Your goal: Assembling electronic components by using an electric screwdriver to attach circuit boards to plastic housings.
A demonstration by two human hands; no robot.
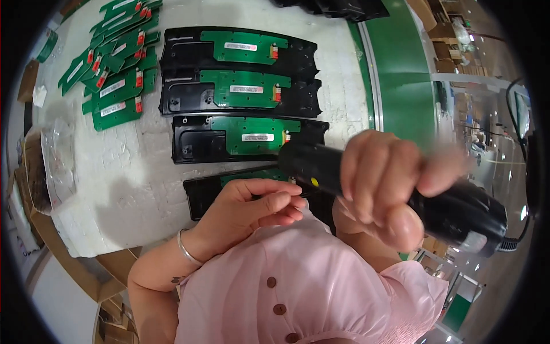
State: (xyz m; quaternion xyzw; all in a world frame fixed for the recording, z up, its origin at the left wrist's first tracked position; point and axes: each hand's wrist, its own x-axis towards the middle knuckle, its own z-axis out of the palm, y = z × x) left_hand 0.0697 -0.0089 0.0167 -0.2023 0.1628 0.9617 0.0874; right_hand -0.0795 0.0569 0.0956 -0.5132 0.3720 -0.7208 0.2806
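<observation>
And now, gripping a black corded power tool [467,212] in the right hand [381,189], wrapped firmly round the barrel, pointing the nose toward 10 o'clock, apparently to reach the near edge of the green board [252,146] in the second-nearest black housing [197,143]; impossible to tell whether touching. Holding the left hand [260,200] loosely half-curled at 7 o'clock from the nose, seemingly with nothing in it, perhaps to stay handy for steadying. Spotting two more loaded housings [189,92] toward 11 o'clock, probably lined up for access; loose green boards [117,109] heaped at 10 o'clock on the desk [143,172]; a clear plastic bag [54,166] at 9, a green strip [401,74] at 2. Blocking much of the nearest housing [203,198] from view with left hand and tool.
</observation>
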